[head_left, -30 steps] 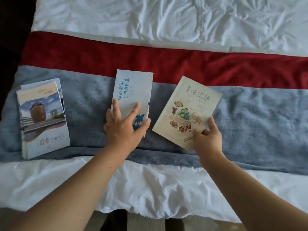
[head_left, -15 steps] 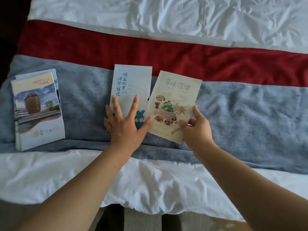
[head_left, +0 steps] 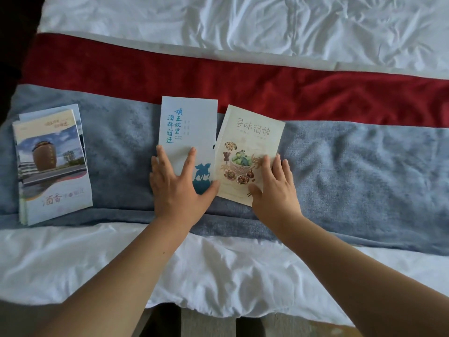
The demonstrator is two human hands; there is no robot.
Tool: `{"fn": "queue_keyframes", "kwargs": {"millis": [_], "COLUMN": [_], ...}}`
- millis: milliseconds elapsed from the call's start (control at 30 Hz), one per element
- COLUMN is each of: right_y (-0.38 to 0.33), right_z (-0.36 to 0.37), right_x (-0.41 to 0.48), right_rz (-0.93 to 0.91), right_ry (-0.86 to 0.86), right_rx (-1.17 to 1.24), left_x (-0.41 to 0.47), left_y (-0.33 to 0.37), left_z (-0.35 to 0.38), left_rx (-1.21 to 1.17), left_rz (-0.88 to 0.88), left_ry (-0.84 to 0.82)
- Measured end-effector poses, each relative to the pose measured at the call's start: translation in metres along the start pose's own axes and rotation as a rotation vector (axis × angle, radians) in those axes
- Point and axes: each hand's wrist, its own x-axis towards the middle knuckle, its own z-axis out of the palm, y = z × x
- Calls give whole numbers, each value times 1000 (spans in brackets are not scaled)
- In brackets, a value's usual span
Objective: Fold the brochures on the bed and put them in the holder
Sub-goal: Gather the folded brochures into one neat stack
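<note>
1. Head view: left hand point(head_left: 178, 190), fingers spread, pins the pale blue holder point(head_left: 188, 132) on the bed point(head_left: 364, 166).
2. Right hand point(head_left: 273, 190) lies flat on the food brochure point(head_left: 247, 137); best square its edge to the holder's side opening before sliding.

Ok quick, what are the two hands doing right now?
Left hand: open, flat on the pale blue holder.
Right hand: open, flat on the food brochure, not gripping it.

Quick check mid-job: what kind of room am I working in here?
Probably a hotel bedroom: a made bed with wrinkled white sheets, a red and grey plush bed runner, and printed tourist brochures laid out.
</note>
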Motion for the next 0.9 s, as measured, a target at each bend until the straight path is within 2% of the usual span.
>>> {"fn": "queue_keyframes", "kwargs": {"millis": [233, 533, 700, 833, 900], "right_y": [5, 17, 17, 14, 15], "right_z": [9, 14, 20, 25, 26], "right_x": [1, -9, -16, -21, -20], "right_rz": [-19, -39, 10, -110, -141], "right_ry": [73, 243, 362, 477, 479], "right_rx": [142, 339, 592, 592, 598], "left_x": [3, 2, 4, 5, 5], "left_y": [-3, -3, -2, -1, -1], "left_z": [-10, 0, 0, 1, 2], "left_rx": [-288, -283, -305, -297, -294], "left_rz": [-35, -35, -66, -84, -91], "left_ry": [10, 55, 45, 37, 41]}}
